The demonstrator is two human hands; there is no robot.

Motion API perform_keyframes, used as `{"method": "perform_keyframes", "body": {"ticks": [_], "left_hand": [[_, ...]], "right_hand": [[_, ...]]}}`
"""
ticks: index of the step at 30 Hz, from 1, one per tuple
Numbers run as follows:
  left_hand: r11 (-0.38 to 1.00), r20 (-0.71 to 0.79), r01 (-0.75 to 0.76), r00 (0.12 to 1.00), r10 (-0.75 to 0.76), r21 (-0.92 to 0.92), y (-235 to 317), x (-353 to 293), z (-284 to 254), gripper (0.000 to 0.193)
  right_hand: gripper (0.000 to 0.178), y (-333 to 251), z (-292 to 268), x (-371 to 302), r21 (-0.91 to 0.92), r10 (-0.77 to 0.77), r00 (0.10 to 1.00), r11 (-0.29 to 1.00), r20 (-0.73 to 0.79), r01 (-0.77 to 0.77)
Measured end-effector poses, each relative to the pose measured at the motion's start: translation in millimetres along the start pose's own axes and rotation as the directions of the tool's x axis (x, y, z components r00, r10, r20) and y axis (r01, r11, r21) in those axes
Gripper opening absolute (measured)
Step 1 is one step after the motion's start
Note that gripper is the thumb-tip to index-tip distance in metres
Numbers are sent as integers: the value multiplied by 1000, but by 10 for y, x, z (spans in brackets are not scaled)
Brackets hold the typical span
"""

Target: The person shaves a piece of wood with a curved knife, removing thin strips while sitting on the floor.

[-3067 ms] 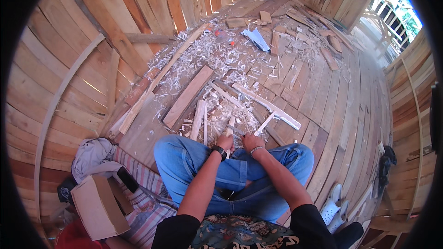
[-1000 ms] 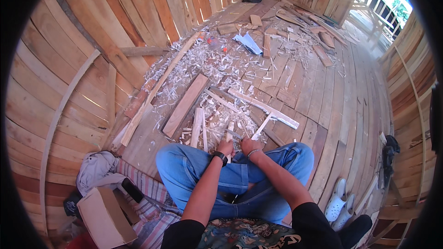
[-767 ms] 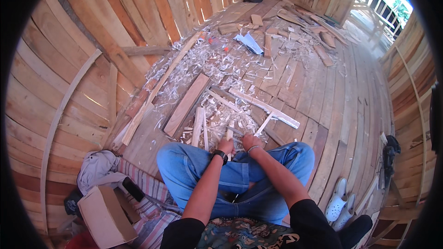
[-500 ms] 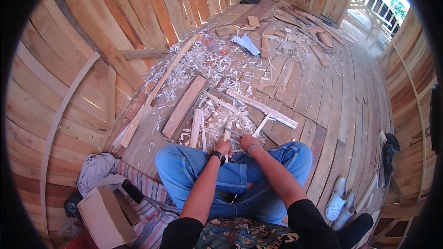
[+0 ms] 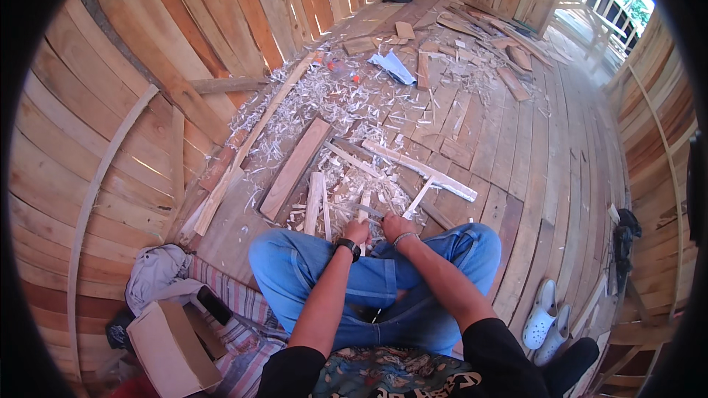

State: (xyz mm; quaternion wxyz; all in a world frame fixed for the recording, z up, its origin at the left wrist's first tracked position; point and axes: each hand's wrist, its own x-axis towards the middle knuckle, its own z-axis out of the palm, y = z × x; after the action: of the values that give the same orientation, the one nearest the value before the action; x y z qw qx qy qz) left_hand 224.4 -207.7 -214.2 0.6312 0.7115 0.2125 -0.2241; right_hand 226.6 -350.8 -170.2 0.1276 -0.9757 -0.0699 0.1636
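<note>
My left hand [image 5: 357,232] is closed around the near end of a short pale wood strip [image 5: 365,198], which points away from me between my knees. In my right hand [image 5: 398,226] is a knife, its fingers wrapped round the handle. The knife blade [image 5: 370,211] lies across the strip just beyond my left hand. Wood shavings [image 5: 346,184] cover the floor around the strip. Left of it lie a thick pale wood piece [image 5: 314,203] and a thin stick [image 5: 326,210]. Another thin stick [image 5: 419,197] is just beyond my right hand.
A brown plank [image 5: 296,169] lies ahead on the left, and a pale batten [image 5: 424,169] on the right. Scrap boards [image 5: 509,51] are strewn farther off. A cardboard box [image 5: 171,346] and dark phone [image 5: 214,305] are at lower left; light clogs [image 5: 542,317] stand at lower right.
The knife blade has shifted slightly along the strip toward me. My left hand keeps its hold, and the surrounding wood stays put.
</note>
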Motion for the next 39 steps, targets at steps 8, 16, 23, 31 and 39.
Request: {"method": "perform_keyframes", "body": {"ticks": [8,16,23,31,39], "left_hand": [[996,-30,7,1000,-9,-83,17,17,38,36],[997,-35,25,999,-28,-74,70,-49,35,30],[996,-6,76,997,-76,-39,76,-87,-40,26],[991,123,134,984,-129,-29,138,-201,108,31],[968,106,174,982,-156,-182,132,-179,45,21]], "right_hand": [[33,89,-20,4,-59,23,1000,998,20,-22],[23,103,116,-38,9,-24,1000,1000,7,24],[19,-46,19,-21,-11,74,997,997,-33,-74],[33,218,91,12,20,-5,1000,1000,18,4],[42,69,-175,0,66,84,992,994,90,-90]]}}
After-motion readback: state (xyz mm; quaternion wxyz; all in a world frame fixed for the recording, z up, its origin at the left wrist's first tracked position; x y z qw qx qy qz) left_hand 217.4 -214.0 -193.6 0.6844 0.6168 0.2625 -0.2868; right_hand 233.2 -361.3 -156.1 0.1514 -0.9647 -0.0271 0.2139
